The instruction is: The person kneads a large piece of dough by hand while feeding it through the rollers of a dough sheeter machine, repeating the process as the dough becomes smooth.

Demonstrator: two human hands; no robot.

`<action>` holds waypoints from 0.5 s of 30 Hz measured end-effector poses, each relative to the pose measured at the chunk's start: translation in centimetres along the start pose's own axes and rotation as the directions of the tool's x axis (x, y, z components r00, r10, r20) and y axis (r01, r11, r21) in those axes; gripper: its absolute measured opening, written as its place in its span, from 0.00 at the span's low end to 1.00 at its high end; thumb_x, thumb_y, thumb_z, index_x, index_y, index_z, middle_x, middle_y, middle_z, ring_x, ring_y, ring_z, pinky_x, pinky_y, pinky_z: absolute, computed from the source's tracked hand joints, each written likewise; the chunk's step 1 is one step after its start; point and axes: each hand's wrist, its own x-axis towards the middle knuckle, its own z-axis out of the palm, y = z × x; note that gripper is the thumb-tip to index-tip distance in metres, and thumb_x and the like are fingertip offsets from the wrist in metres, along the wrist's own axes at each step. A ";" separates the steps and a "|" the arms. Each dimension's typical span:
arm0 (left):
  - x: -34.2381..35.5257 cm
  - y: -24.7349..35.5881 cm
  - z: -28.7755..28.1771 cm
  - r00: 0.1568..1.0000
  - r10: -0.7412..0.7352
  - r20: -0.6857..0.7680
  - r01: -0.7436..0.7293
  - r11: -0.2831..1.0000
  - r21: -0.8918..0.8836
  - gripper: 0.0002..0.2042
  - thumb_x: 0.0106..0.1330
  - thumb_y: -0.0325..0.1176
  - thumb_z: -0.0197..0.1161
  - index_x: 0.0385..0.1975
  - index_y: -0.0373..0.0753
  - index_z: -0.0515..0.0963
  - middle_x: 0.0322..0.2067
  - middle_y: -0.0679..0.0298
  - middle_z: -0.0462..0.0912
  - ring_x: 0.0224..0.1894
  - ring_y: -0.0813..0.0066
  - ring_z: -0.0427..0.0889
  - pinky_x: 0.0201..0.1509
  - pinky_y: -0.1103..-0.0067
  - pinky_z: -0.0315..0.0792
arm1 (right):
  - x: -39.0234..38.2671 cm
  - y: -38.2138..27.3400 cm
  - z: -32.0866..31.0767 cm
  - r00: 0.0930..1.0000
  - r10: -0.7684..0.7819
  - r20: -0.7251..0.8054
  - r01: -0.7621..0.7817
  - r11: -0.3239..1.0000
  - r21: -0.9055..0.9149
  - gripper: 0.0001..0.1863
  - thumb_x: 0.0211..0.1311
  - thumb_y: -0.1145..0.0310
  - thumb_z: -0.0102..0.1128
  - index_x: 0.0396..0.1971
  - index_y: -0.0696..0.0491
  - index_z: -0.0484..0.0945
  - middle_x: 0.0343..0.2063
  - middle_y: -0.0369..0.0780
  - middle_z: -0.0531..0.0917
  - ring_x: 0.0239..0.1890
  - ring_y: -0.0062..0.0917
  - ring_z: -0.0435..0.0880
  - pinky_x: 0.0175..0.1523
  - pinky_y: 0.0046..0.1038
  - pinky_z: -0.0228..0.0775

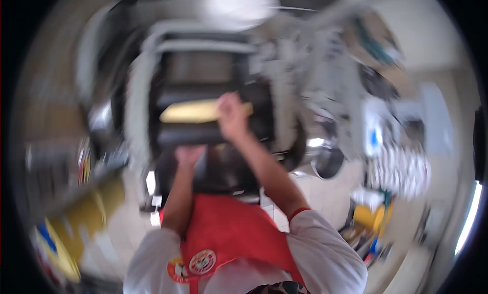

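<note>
A long strip of pale yellow dough lies crosswise on the dark rollers of a machine with a light frame, which looks like a dough roller. Curled over the strip near its right end is my right hand, its fingers closed on the dough. Closer to me, my left hand rests at the dark front part of the machine, below the strip. Motion blur smears its fingers, and I cannot make out anything in them.
A round metal bowl stands right of the machine. Stacked white items sit farther right. At the lower left is a yellow container or sack. A large pale round thing is at the far side.
</note>
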 end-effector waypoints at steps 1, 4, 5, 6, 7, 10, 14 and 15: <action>1.2 1.1 -0.9 0.999 0.015 0.051 -0.016 0.999 0.032 0.33 0.78 0.56 0.44 0.72 0.36 0.65 0.73 0.54 0.66 0.75 0.50 0.61 0.81 0.51 0.48 | -2.2 -1.3 -0.8 0.998 0.055 0.033 -0.057 0.997 0.057 0.10 0.68 0.65 0.62 0.41 0.55 0.76 0.35 0.46 0.82 0.40 0.42 0.82 0.50 0.39 0.75; 5.9 1.7 -1.5 0.960 0.115 -0.257 -0.085 0.988 0.125 0.31 0.80 0.53 0.42 0.73 0.36 0.64 0.76 0.54 0.61 0.77 0.49 0.57 0.82 0.50 0.46 | -9.4 -3.9 -7.8 0.962 -0.207 0.176 0.268 0.831 -0.487 0.10 0.64 0.65 0.68 0.42 0.50 0.78 0.38 0.43 0.80 0.42 0.41 0.78 0.52 0.41 0.67; 6.8 2.0 -1.8 0.953 0.108 -0.284 -0.058 0.982 0.179 0.31 0.80 0.53 0.42 0.73 0.36 0.64 0.76 0.54 0.61 0.77 0.49 0.57 0.82 0.50 0.46 | -12.8 -3.7 -9.9 0.984 -0.040 0.172 0.128 0.835 -0.536 0.12 0.62 0.65 0.69 0.43 0.49 0.78 0.39 0.43 0.79 0.45 0.42 0.78 0.53 0.42 0.67; 7.4 2.3 -1.7 0.947 0.120 -0.298 -0.054 0.974 0.222 0.31 0.80 0.53 0.42 0.73 0.36 0.64 0.76 0.54 0.60 0.77 0.49 0.57 0.82 0.50 0.46 | -15.6 -4.0 -12.4 0.994 0.037 0.104 0.029 0.820 -0.572 0.15 0.61 0.66 0.70 0.45 0.50 0.79 0.40 0.43 0.78 0.48 0.42 0.77 0.54 0.42 0.67; 7.6 2.5 -1.4 0.943 0.129 -0.306 -0.047 0.964 0.261 0.31 0.80 0.53 0.42 0.73 0.36 0.64 0.76 0.54 0.60 0.77 0.49 0.56 0.82 0.50 0.46 | -18.9 -3.8 -14.1 0.993 0.112 -0.042 -0.113 0.767 -0.631 0.17 0.59 0.66 0.70 0.47 0.50 0.79 0.44 0.43 0.79 0.49 0.43 0.77 0.56 0.44 0.67; 7.0 2.6 -1.3 0.933 0.145 -0.330 -0.027 0.941 0.338 0.31 0.80 0.52 0.41 0.73 0.36 0.63 0.76 0.54 0.59 0.78 0.49 0.56 0.82 0.50 0.46 | -25.9 -3.1 -16.1 0.905 0.212 -0.368 -0.423 0.531 -0.734 0.16 0.62 0.63 0.67 0.48 0.51 0.79 0.49 0.45 0.80 0.52 0.43 0.78 0.57 0.44 0.68; 4.2 1.9 0.4 0.942 0.145 -0.302 -0.049 0.952 0.303 0.31 0.81 0.52 0.41 0.74 0.36 0.63 0.77 0.54 0.58 0.78 0.48 0.55 0.82 0.50 0.46 | -28.7 0.4 -17.0 0.803 0.446 -0.396 -0.579 0.422 -0.698 0.15 0.65 0.58 0.62 0.42 0.52 0.84 0.41 0.47 0.85 0.46 0.43 0.83 0.52 0.43 0.73; 3.4 1.3 1.1 0.945 0.140 -0.294 -0.063 0.964 0.257 0.31 0.81 0.52 0.40 0.74 0.36 0.63 0.77 0.54 0.58 0.78 0.48 0.55 0.82 0.50 0.47 | -28.3 1.2 -17.6 0.773 0.520 -0.363 -0.602 0.425 -0.676 0.15 0.66 0.56 0.61 0.41 0.52 0.86 0.37 0.48 0.86 0.44 0.43 0.84 0.50 0.43 0.75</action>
